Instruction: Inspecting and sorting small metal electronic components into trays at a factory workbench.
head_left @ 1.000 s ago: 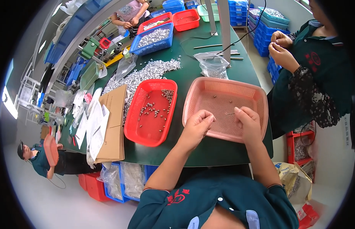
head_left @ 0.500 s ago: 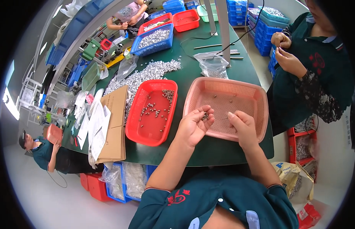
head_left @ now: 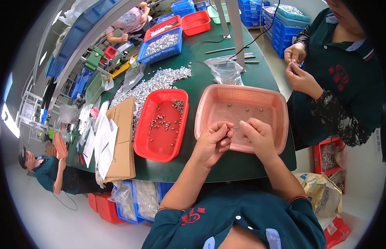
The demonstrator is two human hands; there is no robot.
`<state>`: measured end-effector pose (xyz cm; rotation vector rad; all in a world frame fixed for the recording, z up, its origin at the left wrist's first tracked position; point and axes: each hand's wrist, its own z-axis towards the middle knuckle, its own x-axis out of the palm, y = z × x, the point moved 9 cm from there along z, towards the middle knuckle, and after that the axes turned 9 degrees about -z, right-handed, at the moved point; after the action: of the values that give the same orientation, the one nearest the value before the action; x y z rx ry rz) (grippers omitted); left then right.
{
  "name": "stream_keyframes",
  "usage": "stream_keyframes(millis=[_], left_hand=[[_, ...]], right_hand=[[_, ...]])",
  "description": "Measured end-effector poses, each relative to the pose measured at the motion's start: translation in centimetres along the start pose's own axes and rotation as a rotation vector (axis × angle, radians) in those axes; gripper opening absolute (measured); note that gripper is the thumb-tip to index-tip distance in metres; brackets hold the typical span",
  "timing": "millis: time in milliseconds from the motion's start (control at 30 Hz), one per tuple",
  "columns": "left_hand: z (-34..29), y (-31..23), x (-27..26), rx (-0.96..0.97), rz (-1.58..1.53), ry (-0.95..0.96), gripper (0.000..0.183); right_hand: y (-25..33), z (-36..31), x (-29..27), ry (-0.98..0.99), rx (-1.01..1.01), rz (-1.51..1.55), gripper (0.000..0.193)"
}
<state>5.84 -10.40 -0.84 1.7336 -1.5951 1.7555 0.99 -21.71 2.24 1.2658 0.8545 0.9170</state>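
My left hand (head_left: 215, 141) is over the near edge of a pink perforated basket (head_left: 284, 124), its thumb and forefinger pinching a small metal part. The other fingers curl in toward the palm, so I cannot make out what else lies in it. Close beside it on the right, my right hand (head_left: 259, 135) is closed, thumb against the forefinger and pointing at the left hand. What it grips, if anything, is too small to name. In the pink basket lie three loose small metal parts (head_left: 247, 110). A red basket (head_left: 160, 151) to the left holds many more, heaped at its far right corner.
Beyond the red basket spreads a pile of shiny metal pieces (head_left: 160, 81). Cardboard (head_left: 121, 141) and papers lie to its left. A clear bag of parts (head_left: 226, 72) and metal rods (head_left: 243, 56) sit farther back. A co-worker (head_left: 342, 83) stands at the right, hands together.
My left fingers have closed from an open palm into a pinch, and both hands are nearer each other. A third metal part now shows in the pink basket. The view has shifted slightly.
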Motion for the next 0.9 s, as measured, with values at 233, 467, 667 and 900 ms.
stream_keyframes(millis=[233, 467, 667, 900], left_hand=[[-0.1, 0.4, 0.7, -0.029, -0.024, 0.080, 0.017], [-0.1, 0.4, -0.2, -0.014, 0.034, 0.007, 0.013], [0.0, 0.2, -0.3, -0.011, 0.041, 0.007, 0.011], [0.2, -1.3, 0.9, 0.046, 0.368, 0.029, 0.012]], right_hand=[[-0.2, 0.2, 0.5, 0.023, -0.032, -0.008, 0.023], [-1.5, 0.2, 0.8, 0.009, 0.003, -0.004, 0.023], [-1.2, 0.6, 1.0, 0.061, -0.008, -0.069, 0.027], [0.7, 0.9, 2.5, 0.305, -0.127, -0.207, 0.027]])
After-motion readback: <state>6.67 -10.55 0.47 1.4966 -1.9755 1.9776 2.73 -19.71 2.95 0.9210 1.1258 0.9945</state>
